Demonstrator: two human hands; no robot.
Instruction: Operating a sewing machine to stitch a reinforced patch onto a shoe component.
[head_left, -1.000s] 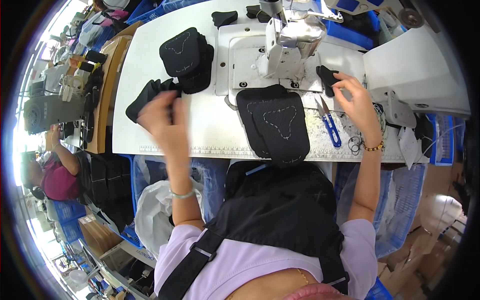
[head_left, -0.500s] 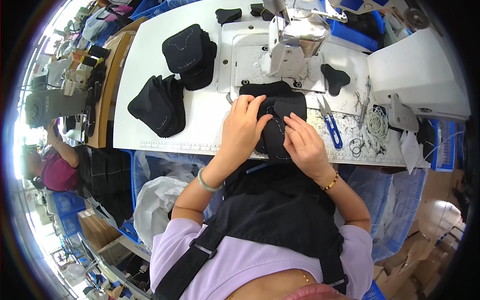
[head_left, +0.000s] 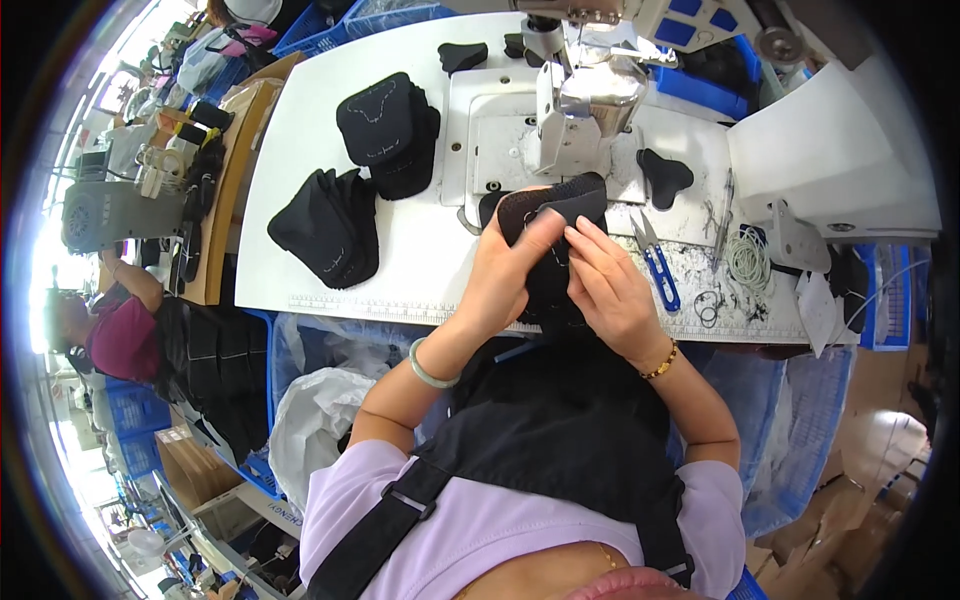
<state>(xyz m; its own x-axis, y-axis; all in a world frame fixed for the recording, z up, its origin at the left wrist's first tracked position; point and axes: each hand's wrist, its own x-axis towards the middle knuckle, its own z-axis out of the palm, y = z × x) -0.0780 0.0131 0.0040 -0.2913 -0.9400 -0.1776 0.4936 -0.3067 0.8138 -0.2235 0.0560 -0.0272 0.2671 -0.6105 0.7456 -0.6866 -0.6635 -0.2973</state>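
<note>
Between my hands, just in front of the sewing machine (head_left: 590, 110), is a black fabric pad (head_left: 548, 288) with a light stitched line. A smaller smooth black patch (head_left: 582, 203) lies over its upper part. My left hand (head_left: 500, 280) grips the pad's far end, fingers behind it and thumb across the front at the patch. My right hand (head_left: 612, 295) has its fingertips together at the right edge of the patch and pad. What lies under those fingertips is hidden. Another black piece shows partly beneath the pad.
Two piles of black stitched pads, a far one (head_left: 385, 130) and a nearer one (head_left: 325, 230), lie left. At right are a loose black patch (head_left: 665, 178), blue-handled snips (head_left: 656, 265) and a cord coil (head_left: 748, 258). A co-worker (head_left: 125, 330) sits far left.
My left hand has lifted and tilted the pad's far end, its thumb moving across onto the patch. My right hand stays near the same edge. The whole view has shifted slightly.
</note>
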